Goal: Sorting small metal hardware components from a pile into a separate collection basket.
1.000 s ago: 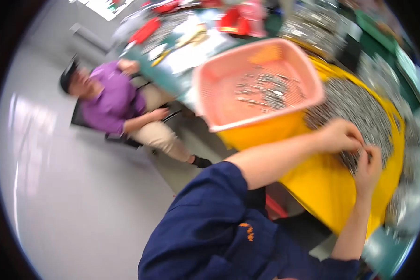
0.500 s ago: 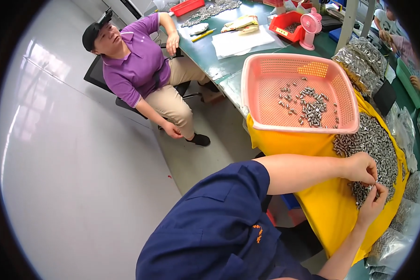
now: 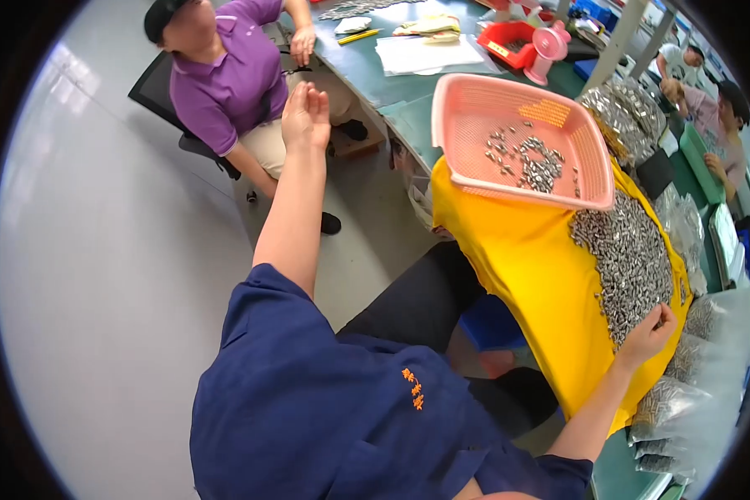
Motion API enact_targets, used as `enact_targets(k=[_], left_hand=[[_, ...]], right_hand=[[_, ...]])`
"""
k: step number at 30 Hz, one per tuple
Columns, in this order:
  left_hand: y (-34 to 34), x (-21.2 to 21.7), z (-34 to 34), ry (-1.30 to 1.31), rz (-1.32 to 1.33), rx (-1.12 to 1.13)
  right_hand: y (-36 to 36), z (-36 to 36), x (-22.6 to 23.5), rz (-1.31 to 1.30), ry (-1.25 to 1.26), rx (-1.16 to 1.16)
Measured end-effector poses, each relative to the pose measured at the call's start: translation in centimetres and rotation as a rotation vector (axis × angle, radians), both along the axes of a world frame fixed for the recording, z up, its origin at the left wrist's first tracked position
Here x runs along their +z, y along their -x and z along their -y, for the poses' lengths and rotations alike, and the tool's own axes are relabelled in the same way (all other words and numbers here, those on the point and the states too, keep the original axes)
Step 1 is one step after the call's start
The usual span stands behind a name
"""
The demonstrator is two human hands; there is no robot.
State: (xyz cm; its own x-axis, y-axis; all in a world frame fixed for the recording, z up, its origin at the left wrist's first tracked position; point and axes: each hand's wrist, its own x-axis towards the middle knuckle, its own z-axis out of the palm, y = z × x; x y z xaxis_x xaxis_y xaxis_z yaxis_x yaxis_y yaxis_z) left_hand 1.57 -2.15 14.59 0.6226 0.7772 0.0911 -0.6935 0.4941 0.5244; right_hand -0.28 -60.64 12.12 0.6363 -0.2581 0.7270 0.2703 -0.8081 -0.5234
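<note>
While the left hand (image 3: 306, 121) is raised outstretched, the right hand (image 3: 650, 336) curls beside metal pieces (image 3: 627, 258) heaped on yellow cloth (image 3: 533, 271), its grip unclear; orange embroidery (image 3: 412, 389) marks the navy shirt (image 3: 317, 392).

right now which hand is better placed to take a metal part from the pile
Right, most likely: the right hand is at the edge of the metal parts on the yellow cloth; the left hand is held out well away from them.
</note>
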Motion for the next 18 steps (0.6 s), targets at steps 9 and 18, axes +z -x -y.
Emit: enact_targets(k=[9,18], left_hand=[[-1.8,-8.2,-6.8,0.316,-0.133,0.058],[-2.2,-8.6,-8.1,0.489,-0.089,0.044]], right_hand=[[0.3,1.4,-1.1,0.015,0.13,-0.071],[3.7,1.2,-1.6,-0.026,0.245,-0.122]])
